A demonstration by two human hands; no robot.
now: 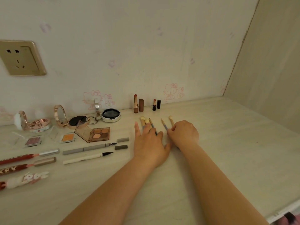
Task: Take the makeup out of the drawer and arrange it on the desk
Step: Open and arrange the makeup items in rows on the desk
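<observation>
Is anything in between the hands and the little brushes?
No, nothing visible. The left hand lies with straight fingers on the left group of brushes, and the right hand curls on the brush at the right end.

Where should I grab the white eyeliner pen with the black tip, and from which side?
Pinch the white eyeliner pen mid-barrel from above. It lies flat on the beige desk, uncapped, its black tip pointing right, so keep off that end; the grey brow pencil lies close behind.

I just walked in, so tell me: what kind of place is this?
Probably a home bedroom's dressing desk: cartoon-cat wallpaper, a wall socket, and lipsticks beside an eyeshadow palette.
</observation>
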